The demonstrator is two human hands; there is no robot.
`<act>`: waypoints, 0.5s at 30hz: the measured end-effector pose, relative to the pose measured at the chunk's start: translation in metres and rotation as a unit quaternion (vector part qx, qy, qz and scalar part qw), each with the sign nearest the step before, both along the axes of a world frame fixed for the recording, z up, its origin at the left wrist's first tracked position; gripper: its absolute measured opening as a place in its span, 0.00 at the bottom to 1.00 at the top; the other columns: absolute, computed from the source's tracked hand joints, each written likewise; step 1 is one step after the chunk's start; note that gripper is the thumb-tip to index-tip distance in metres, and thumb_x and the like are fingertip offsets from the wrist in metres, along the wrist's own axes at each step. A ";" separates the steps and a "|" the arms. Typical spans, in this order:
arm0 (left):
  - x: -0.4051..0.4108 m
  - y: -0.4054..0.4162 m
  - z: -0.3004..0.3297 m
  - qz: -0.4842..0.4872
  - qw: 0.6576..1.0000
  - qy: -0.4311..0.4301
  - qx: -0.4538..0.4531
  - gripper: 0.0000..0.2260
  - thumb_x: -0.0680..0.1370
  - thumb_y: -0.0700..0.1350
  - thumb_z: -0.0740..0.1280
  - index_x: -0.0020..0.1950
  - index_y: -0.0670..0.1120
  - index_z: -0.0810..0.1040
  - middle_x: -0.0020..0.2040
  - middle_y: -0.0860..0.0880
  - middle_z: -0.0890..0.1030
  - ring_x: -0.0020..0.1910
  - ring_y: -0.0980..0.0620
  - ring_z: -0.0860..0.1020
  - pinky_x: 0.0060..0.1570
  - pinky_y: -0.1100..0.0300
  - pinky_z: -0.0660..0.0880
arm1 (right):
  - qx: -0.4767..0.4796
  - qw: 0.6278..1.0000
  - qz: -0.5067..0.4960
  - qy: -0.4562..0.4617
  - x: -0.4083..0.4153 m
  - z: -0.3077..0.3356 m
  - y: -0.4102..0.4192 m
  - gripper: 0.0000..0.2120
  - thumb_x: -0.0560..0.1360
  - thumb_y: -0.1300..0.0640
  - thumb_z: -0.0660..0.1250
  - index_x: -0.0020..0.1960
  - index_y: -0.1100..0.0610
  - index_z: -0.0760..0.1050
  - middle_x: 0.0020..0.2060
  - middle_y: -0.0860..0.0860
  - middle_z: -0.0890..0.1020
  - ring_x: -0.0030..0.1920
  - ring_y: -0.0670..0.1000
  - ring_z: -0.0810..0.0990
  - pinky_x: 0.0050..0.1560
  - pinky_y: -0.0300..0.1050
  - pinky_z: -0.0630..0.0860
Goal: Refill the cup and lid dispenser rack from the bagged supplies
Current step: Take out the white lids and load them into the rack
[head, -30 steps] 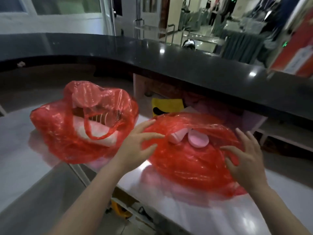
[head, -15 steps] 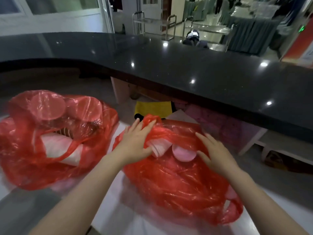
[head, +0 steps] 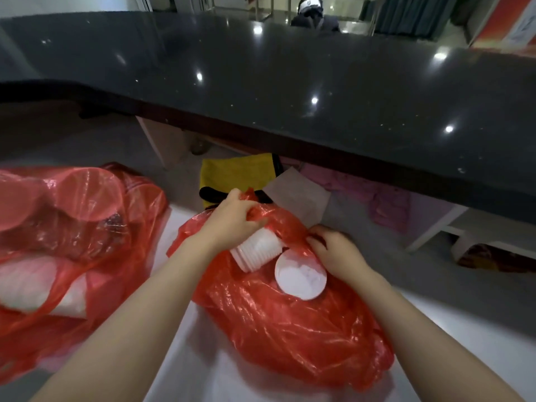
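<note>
Both hands gripped the mouth of the near red bag (head: pixel 290 323) on the white table (head: pixel 185 358): left hand (head: pixel 232 224) bunching plastic above a stack of white cups (head: pixel 256 252), right hand (head: pixel 333 252) pinching it beside a white lid (head: pixel 300 277); a second red bag (head: pixel 69 227) lay left

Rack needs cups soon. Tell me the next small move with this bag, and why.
Probably spread the bag mouth wider. Both hands, left hand and right hand, grip the red bag at its opening, and the white cup stack and lid are only partly uncovered.
</note>
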State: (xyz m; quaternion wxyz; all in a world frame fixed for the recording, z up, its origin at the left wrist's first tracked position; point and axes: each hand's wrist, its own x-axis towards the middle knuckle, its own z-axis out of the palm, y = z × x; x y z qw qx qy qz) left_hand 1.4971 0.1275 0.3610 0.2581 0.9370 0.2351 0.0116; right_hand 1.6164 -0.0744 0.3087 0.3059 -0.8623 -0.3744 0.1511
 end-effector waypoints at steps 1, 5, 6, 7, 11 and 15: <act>0.002 0.000 -0.005 0.008 1.000 -0.005 -0.015 0.16 0.76 0.58 0.65 0.39 0.46 0.76 0.47 0.54 0.65 0.40 0.54 0.71 0.35 0.60 0.64 | 0.006 1.000 -0.019 0.008 -0.001 -0.002 0.002 0.08 0.78 0.55 0.64 0.55 0.54 0.78 0.49 0.53 0.84 0.52 0.55 0.81 0.50 0.44 0.74; 0.003 -0.002 -0.013 0.033 0.998 -0.024 -0.050 0.19 0.78 0.58 0.63 0.34 0.45 0.73 0.51 0.52 0.70 0.41 0.54 0.72 0.42 0.57 0.68 | 0.056 0.993 -0.100 0.043 -0.006 -0.003 0.002 0.15 0.76 0.53 0.68 0.61 0.54 0.72 0.53 0.53 0.81 0.55 0.55 0.78 0.53 0.47 0.75; 0.003 0.000 -0.014 0.044 0.998 -0.022 -0.045 0.19 0.78 0.57 0.62 0.37 0.44 0.76 0.51 0.51 0.71 0.42 0.54 0.72 0.43 0.57 0.67 | 0.080 0.991 -0.105 -0.029 -0.009 0.001 -0.002 0.16 0.74 0.52 0.69 0.60 0.55 0.72 0.52 0.54 0.79 0.54 0.56 0.77 0.52 0.47 0.74; 0.002 0.000 -0.015 0.057 0.997 -0.024 -0.042 0.18 0.78 0.56 0.62 0.40 0.42 0.78 0.50 0.51 0.71 0.42 0.53 0.72 0.42 0.58 0.67 | 0.115 0.981 -0.088 -0.127 -0.014 0.005 -0.007 0.16 0.73 0.50 0.69 0.57 0.55 0.73 0.51 0.55 0.79 0.52 0.57 0.76 0.50 0.48 0.72; -0.002 -0.001 -0.014 0.094 0.991 -0.058 -0.070 0.21 0.78 0.50 0.64 0.32 0.37 0.70 0.38 0.47 0.72 0.34 0.52 0.71 0.31 0.55 0.64 | 0.161 0.917 0.159 -0.328 -0.027 0.009 -0.042 0.16 0.74 0.40 0.66 0.52 0.52 0.75 0.49 0.52 0.79 0.52 0.54 0.76 0.52 0.49 0.70; -0.006 -0.008 -0.013 0.106 0.989 -0.048 -0.087 0.20 0.78 0.49 0.65 0.29 0.42 0.66 0.30 0.46 0.68 0.26 0.51 0.65 0.25 0.58 0.60 | 0.002 0.912 0.245 -0.330 -0.035 0.002 -0.068 0.21 0.64 0.40 0.75 0.51 0.52 0.82 0.56 0.53 0.81 0.58 0.57 0.79 0.59 0.58 0.74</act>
